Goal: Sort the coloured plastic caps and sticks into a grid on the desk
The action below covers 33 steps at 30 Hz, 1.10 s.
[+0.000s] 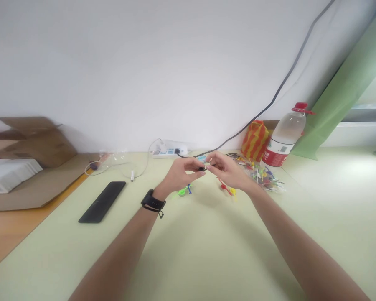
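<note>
Above the table, my left hand pinches a small black plastic tie between thumb and fingers. It has a chunky dark head and a thin tail. My right hand is closed at the thin end of the same tie, its fingertips close to those of the left. Below my left hand lie a green plastic tie and a blue one. Under my right hand lie a red tie and a yellow tie.
A pile of colourful ties in clear plastic lies right, by a large water bottle and a striped bag. A power strip lies along the wall. Left are a black flat pad, a white cable and a cardboard box.
</note>
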### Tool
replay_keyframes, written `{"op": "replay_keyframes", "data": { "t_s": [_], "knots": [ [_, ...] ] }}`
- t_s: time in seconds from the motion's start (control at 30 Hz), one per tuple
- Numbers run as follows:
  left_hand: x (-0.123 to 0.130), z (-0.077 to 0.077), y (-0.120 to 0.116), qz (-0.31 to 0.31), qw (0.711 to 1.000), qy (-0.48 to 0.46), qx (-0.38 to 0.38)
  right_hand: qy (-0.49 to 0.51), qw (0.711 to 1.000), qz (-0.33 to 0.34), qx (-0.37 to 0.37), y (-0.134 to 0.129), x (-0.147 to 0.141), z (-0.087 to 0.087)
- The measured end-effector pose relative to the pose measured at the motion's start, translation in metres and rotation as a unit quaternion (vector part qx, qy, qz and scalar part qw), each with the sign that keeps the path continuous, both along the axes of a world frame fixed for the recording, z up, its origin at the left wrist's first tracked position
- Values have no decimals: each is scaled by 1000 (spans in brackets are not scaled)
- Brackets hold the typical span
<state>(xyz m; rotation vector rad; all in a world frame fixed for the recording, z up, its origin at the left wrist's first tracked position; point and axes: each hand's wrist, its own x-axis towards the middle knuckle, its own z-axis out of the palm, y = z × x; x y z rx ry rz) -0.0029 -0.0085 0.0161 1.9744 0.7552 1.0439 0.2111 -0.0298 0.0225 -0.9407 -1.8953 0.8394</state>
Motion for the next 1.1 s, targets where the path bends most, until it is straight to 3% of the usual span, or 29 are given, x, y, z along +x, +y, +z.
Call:
{"op": "replay_keyframes", "data": {
  "t_s": [0.27, 0.5, 0.63, 0.83, 1.1],
  "knots": [
    [-1, -1, -1, -1, 999, 27, 28, 4, 999, 12, -34, -1, 0, 1],
    [-5, -1, 1, -63, 995, 9, -78, 30, 998, 21, -51, 1, 2, 1],
    [-9, -4, 3, -61, 990, -20, -124, 47, 997, 21, -54, 6, 3, -9],
    [-11, -11, 11, -26, 986, -65, -151, 39, 996, -71, 29, 14, 1, -18],
    [-15, -15, 18, -1, 979, -119, -166, 93, 991, -77, 53, 2, -10, -19]
  ]
}}
